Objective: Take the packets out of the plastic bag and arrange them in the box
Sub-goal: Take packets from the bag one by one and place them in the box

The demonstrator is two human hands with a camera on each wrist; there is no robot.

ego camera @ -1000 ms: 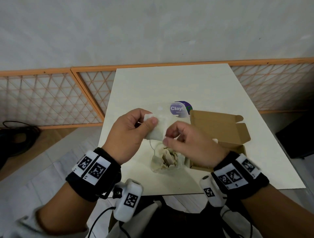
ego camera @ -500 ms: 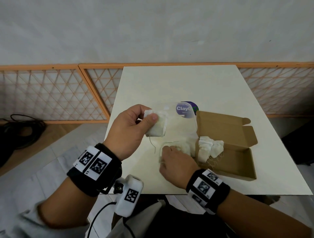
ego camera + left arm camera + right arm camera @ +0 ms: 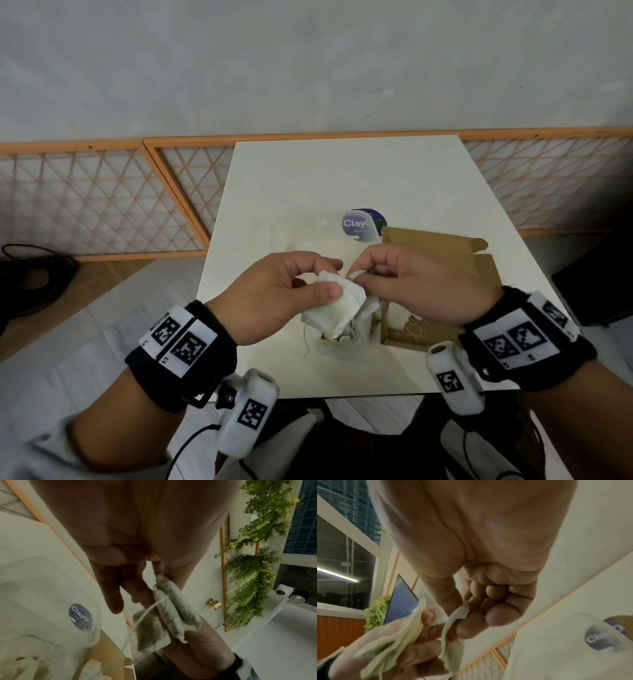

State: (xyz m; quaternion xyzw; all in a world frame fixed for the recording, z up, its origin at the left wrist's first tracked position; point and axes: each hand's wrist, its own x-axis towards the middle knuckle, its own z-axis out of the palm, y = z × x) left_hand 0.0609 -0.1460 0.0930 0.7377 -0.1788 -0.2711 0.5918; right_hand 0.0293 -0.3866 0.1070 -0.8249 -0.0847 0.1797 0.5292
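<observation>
Above the table's (image 3: 342,178) near edge, the left hand (image 3: 274,301) pinched a stack of packets (image 3: 337,308), at least two, long axis slanting down-left. The right hand (image 3: 411,284), thumb and forefinger closed on one packet's (image 3: 453,639) top corner, met them from the right. One bag (image 3: 308,233) lay behind; one box (image 3: 442,253) sat right, nearer that hand.

Your left hand (image 3: 274,294) is raised in front of you, thumb pressed down against the curled forefinger in a pinch, the other fingers bent loosely behind. Your right hand (image 3: 411,284) sits just beside it, fingertips nearly touching the left's, thumb and forefinger pinched together and the remaining fingers (image 3: 496,592) tucked into the palm. Both wrists wear black bands and both forearms angle inward toward each other.
</observation>
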